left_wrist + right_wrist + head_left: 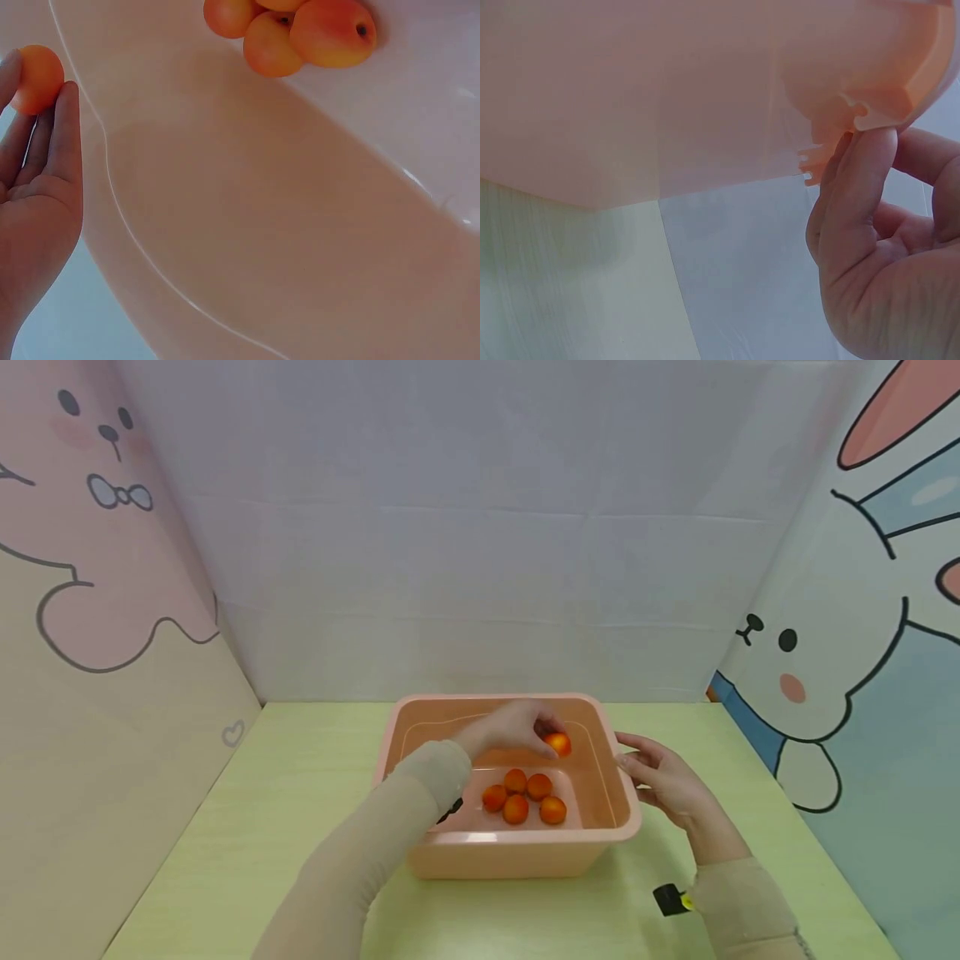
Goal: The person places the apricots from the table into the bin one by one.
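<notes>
A pink plastic bin (517, 856) stands on the table with several orange-red apricots (515, 809) grouped on its floor. Reaching over the left side, my left hand (512, 727) holds one more apricot (558, 744) between thumb and fingertips, inside the bin near its right wall and above the others. In the left wrist view that held apricot (39, 79) sits at the fingertips, apart from the group. My right hand (667, 777) pinches the bin's right rim; the right wrist view shows its fingers (866, 180) under the rim's edge.
The pale green wooden table (300, 793) extends to both sides of the bin. A white sheet (480, 527) hangs behind it. Panels with cartoon animals (832, 660) stand at left and right. A small black device (670, 900) is at the right wrist.
</notes>
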A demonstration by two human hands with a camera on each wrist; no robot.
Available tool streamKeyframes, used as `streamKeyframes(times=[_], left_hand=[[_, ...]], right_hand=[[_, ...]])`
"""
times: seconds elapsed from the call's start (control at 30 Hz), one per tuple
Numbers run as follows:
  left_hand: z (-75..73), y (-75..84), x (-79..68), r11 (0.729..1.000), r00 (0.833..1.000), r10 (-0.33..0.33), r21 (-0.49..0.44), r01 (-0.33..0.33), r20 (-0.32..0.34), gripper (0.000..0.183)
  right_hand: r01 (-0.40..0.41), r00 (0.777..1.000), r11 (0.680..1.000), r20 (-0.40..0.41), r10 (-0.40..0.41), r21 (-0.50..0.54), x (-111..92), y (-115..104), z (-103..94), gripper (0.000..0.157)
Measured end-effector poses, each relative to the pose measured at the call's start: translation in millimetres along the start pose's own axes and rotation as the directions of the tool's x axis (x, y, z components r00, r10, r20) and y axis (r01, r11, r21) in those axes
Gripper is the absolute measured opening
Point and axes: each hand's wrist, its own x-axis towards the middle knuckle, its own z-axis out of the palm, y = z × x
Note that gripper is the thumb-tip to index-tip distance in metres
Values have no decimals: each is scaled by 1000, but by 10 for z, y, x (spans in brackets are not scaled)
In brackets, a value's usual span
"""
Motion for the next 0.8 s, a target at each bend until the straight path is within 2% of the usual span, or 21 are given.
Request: streamKeyframes(times=[0.2, 0.5, 0.67, 0.8], left_hand=[[61, 27, -1, 998, 1000, 1, -55, -1, -9, 28], [45, 71, -29, 991, 995, -74, -119, 66, -68, 46], [-30, 159, -55, 987, 995, -48, -159, 34, -87, 43], [-150, 238, -86, 987, 994, 14, -159, -31, -104, 41]], right_hand=[[-11, 1000, 1000, -10, 11, -10, 1, -13, 6, 65], [-2, 1000, 1000, 13, 2, 12, 3, -12, 24, 64], [-9, 1000, 1000, 7, 9, -2, 10, -9, 21, 65], [-12, 1000, 1000, -2, 11, -18, 17, -9, 9, 65]])
